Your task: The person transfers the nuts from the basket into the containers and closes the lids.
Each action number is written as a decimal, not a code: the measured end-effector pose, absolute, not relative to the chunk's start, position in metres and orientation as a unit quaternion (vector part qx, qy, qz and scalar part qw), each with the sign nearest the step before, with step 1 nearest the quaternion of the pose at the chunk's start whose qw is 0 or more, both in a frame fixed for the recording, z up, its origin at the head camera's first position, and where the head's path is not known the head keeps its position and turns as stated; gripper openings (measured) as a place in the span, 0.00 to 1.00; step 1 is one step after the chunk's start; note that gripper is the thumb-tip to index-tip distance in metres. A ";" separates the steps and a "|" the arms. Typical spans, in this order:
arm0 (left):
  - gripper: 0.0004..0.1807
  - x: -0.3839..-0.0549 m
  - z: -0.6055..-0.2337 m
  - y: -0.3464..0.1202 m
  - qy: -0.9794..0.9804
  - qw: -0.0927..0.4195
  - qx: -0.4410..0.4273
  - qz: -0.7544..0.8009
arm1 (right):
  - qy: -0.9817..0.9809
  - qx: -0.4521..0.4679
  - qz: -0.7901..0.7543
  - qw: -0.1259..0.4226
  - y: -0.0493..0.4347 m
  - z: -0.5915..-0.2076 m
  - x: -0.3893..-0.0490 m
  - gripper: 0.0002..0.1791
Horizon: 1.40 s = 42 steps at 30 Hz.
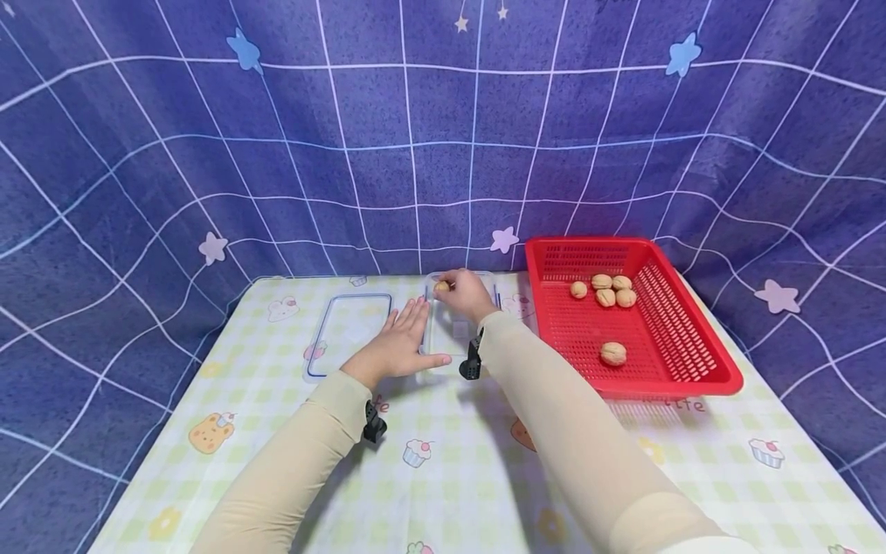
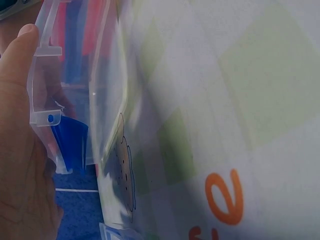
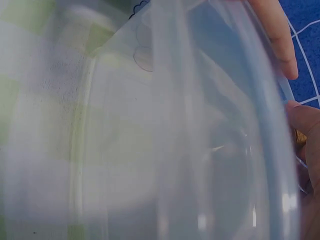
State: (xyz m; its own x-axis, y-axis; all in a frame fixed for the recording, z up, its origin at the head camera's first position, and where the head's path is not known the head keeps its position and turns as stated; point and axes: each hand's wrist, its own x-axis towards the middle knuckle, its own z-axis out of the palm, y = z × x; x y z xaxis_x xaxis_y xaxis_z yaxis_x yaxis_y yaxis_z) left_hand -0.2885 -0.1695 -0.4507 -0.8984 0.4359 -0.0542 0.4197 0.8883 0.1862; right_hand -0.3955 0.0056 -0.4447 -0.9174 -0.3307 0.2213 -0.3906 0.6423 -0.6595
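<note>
A clear plastic box (image 1: 443, 338) with blue clips stands at the back middle of the table. Over its far left corner my right hand (image 1: 465, 295) pinches a walnut (image 1: 441, 286) between thumb and fingers. My left hand (image 1: 398, 342) rests at the box's left side, fingers straight and thumb spread along the near edge. In the left wrist view the thumb (image 2: 22, 55) lies against the box wall, near a blue clip (image 2: 72, 145). The box wall (image 3: 220, 150) fills much of the right wrist view, where the walnut is mostly hidden.
A clear lid (image 1: 349, 335) with a blue seal lies left of the box. On the right stands a red basket (image 1: 567, 331) with several walnuts (image 1: 612, 354) inside. The table has a checked cloth (image 1: 471, 469), and a blue curtain (image 1: 443, 169) hangs behind.
</note>
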 end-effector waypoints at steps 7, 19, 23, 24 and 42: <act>0.64 -0.288 -0.450 -0.169 0.970 0.050 0.220 0.090 | -0.903 0.187 0.382 0.056 0.007 -0.443 -0.395 0.23; 0.65 -0.288 -0.448 -0.166 0.970 0.056 0.218 0.087 | -0.899 0.170 0.397 0.079 0.015 -0.421 -0.399 0.25; 0.64 -0.288 -0.448 -0.166 0.970 0.054 0.220 0.090 | -0.895 0.175 0.400 0.094 0.024 -0.404 -0.399 0.24; 0.65 -0.288 -0.448 -0.166 0.970 0.053 0.219 0.089 | -0.896 0.176 0.396 0.099 0.027 -0.401 -0.399 0.24; 0.64 -0.289 -0.448 -0.166 0.970 0.053 0.220 0.092 | -0.895 0.151 0.404 0.114 0.105 -0.358 -0.405 0.26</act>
